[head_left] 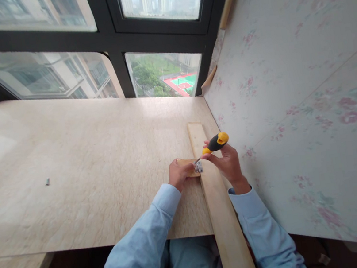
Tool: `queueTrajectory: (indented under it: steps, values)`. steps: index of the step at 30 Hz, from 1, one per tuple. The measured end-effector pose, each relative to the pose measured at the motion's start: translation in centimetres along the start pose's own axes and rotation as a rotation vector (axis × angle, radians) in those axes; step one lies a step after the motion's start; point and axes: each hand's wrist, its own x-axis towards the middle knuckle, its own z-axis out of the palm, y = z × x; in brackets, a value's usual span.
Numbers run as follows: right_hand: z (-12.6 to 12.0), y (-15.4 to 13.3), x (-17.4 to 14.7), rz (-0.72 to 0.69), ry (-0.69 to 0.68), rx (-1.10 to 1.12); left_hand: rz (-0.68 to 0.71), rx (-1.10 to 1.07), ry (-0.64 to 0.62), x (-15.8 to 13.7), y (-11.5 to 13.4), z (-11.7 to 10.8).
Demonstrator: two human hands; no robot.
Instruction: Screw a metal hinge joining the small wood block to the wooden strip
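Note:
A yellow-and-black screwdriver (214, 142) is held in my right hand (229, 162), its shaft slanting down to the left. Its tip meets a small metal hinge (198, 167), though the exact screw or hole is too small to make out. The hinge lies across the joint between a short wooden block (186, 162) and a long wooden board (221, 208). My left hand (180, 172) grips the short block, with thumb and fingertips close to the hinge's left edge. The long board runs from the sill past its front edge toward my lap.
The pale marble-patterned sill (85, 165) carries a small grey metal piece (47, 182) at the left. A flower-patterned wall (296, 112) stands close on the right. Dark-framed windows (121, 66) rise at the back. The sill's front edge is above my legs (194, 261).

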Motion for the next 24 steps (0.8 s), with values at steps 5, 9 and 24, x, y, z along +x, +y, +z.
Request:
queueTrajectory:
  steps: [5,9,24]
  values:
    - [0.09,-0.06,0.04,0.029,-0.103,0.111,-0.011,-0.002,-0.005,0.11,-0.07,0.03]
    - [-0.07,-0.58,0.05,0.087,-0.222,0.285,-0.014,-0.002,-0.003,0.12,-0.04,0.05]
    - [-0.17,-0.12,0.02,0.065,0.184,0.241,-0.034,0.007,-0.015,0.04,0.18,0.00]
